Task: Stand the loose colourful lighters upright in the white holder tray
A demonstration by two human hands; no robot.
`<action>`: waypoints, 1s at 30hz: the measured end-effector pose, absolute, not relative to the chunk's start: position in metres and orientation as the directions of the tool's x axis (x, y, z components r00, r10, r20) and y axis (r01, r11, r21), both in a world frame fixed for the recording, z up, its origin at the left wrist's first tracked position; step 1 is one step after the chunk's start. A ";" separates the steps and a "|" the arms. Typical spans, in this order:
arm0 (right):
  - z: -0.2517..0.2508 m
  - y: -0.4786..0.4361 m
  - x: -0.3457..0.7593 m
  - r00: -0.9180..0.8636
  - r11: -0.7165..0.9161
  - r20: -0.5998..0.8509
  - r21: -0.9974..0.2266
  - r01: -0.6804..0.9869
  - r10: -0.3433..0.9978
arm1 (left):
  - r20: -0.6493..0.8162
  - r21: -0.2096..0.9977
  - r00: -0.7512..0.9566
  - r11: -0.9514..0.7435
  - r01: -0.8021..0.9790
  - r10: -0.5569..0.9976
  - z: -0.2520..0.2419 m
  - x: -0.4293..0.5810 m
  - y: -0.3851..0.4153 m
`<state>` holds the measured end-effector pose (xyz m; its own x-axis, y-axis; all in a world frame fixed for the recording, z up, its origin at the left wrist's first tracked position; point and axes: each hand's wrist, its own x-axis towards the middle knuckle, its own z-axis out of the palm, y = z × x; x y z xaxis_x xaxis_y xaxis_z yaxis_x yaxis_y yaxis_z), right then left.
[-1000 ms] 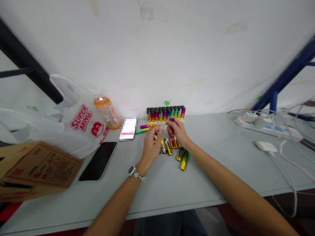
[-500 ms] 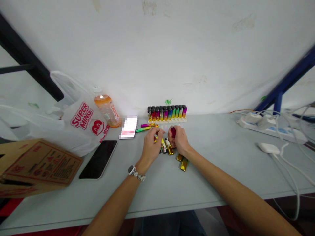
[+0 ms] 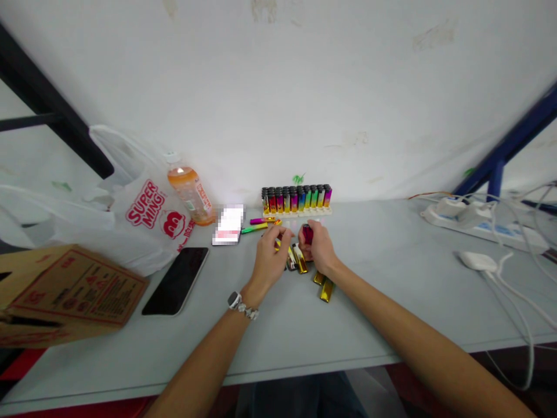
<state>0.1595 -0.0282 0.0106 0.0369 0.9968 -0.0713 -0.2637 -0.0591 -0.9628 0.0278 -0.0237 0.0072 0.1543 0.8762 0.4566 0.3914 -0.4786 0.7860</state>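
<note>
My right hand is closed around a dark red lighter, upright in the fist. Just left of it is my left hand, its fingers curled and thumb bent in toward the fingertips; whatever may be in them is hidden. Under and between the hands lie loose lighters with shiny gold parts, among them a white-and-gold lighter. A gold lighter lies below my right wrist. Beyond my left fingers are a green lighter and a purple one. Behind, a white rack holds rows of upright, multicoloured lighters.
On the left are a black phone, a cardboard box, a white plastic bag, an orange drink bottle and a phone with a blurred screen. A power strip and a white charger with cables lie right.
Both hands stay in nearly the same place, the right still around the dark red lighter. The whole view has shifted very slightly.
</note>
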 end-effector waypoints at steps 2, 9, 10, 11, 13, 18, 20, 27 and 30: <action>0.013 -0.030 0.159 0.055 -0.030 -0.044 -0.974 -0.226 0.998 | 0.461 0.786 0.154 -0.482 0.387 0.874 0.006 0.028 -0.024; 0.009 -0.029 0.159 0.065 -0.005 -0.016 -0.985 -0.172 0.998 | 0.475 0.796 0.141 -0.492 0.352 0.869 0.006 0.029 -0.026; 0.007 -0.028 0.159 0.056 0.012 0.003 -0.986 -0.169 0.998 | 0.476 0.801 0.135 -0.491 0.342 0.869 0.006 0.030 -0.027; 0.004 -0.027 0.159 0.046 0.030 0.023 -0.985 -0.169 0.999 | 0.474 0.810 0.126 -0.487 0.327 0.872 0.006 0.030 -0.027; 0.001 -0.025 0.159 0.042 0.064 0.058 -0.985 -0.160 0.997 | 0.462 0.834 0.106 -0.472 0.286 0.880 0.007 0.032 -0.029; -0.001 -0.026 0.157 0.055 0.228 0.225 -0.971 -0.076 0.973 | 0.423 0.891 0.024 -0.420 0.172 0.906 0.008 0.036 -0.028; -0.001 -0.027 0.156 0.028 0.267 0.266 -0.961 -0.064 0.964 | 0.408 0.903 0.007 -0.405 0.140 0.913 0.009 0.035 -0.026; -0.004 -0.027 0.156 -0.053 0.368 0.365 -0.927 0.070 0.929 | 0.409 0.888 0.152 -0.430 0.163 0.900 0.027 0.006 -0.009; -0.001 -0.022 0.162 0.003 0.370 0.372 -0.924 0.093 0.928 | 0.448 0.838 0.177 -0.480 0.260 0.876 0.044 -0.017 0.012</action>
<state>0.1619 -0.0225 -0.0011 0.0032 0.9284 0.3716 0.0933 0.3697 -0.9245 -0.0175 0.0115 0.0439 0.1772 0.8765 0.4476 0.2600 -0.4804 0.8377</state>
